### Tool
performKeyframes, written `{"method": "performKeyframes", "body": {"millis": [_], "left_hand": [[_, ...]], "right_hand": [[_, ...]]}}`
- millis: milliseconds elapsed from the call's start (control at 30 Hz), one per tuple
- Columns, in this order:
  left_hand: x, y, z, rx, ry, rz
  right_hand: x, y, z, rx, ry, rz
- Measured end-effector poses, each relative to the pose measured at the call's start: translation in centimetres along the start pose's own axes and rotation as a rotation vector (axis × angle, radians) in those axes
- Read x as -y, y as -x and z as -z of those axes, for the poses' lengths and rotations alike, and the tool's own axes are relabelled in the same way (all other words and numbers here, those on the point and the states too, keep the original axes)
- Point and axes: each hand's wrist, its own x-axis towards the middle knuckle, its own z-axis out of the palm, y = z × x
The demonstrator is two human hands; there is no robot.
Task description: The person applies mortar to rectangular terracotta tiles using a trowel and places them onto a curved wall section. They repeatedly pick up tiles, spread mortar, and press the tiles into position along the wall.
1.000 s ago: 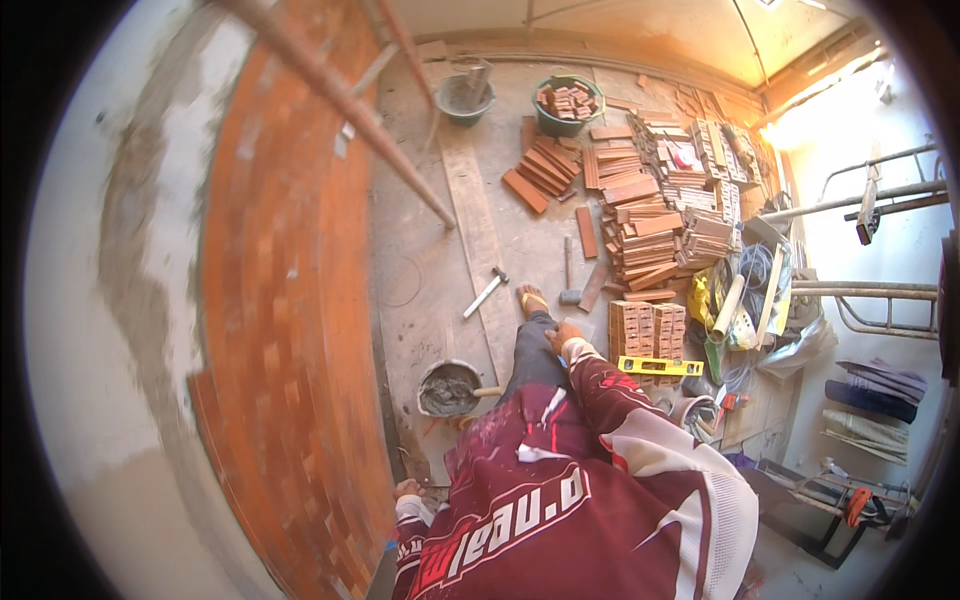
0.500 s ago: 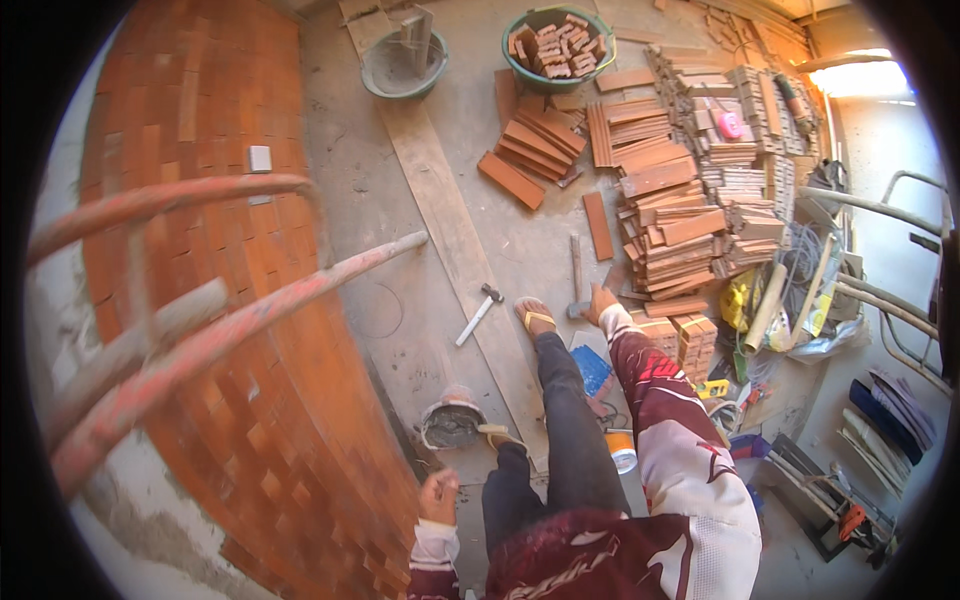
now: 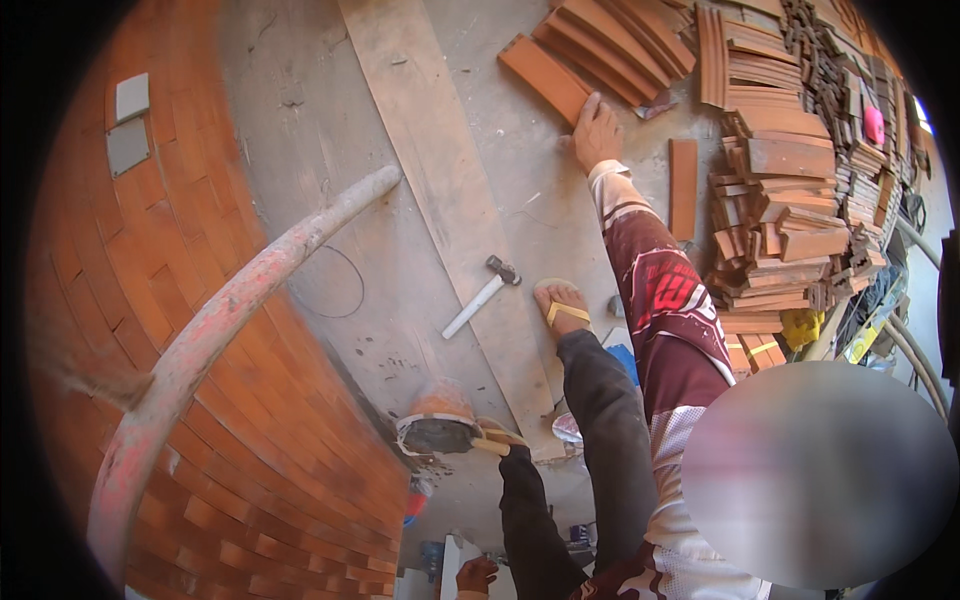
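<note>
My right hand [image 3: 598, 138] reaches forward, its slightly bent fingers apart and touching the near end of a terracotta tile [image 3: 540, 72] beside a fanned pile [image 3: 620, 45]. A single tile [image 3: 683, 188] lies to its right. Below it, a hammer [image 3: 472, 306] with a white handle rests across a wooden board [image 3: 420, 160], near my sandalled foot [image 3: 563, 310]. My left hand [image 3: 477, 576] is low at the bottom edge, fingers curled; what they hold, if anything, is too small to tell.
Tile stacks [image 3: 775, 240] fill the right. A mortar bucket [image 3: 432, 425] stands by my other foot. A rusty pipe frame [image 3: 250, 275] crosses the left, over a surface of terracotta tiles [image 3: 230, 430] bearing two pale squares. A blurred oval [image 3: 815, 475] hides the lower right.
The view has tilted down and moved closer to the tiles. My right arm has stretched from beside my leg up to the fanned pile. My left hand now sits lower in view.
</note>
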Motion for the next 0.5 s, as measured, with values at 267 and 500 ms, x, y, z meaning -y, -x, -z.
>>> {"method": "performKeyframes", "body": {"millis": [267, 500], "left_hand": [[0.0, 5.7, -12.8, -0.031, -0.413, -0.499], [-1.6, 15.9, -18.3, 0.025, -0.587, -0.792]], "right_hand": [[-2.1, 3.6, 1.5, -0.015, -0.421, 0.069], [0.5, 21.7, 20.5, 1.262, -2.11, -0.828]]}}
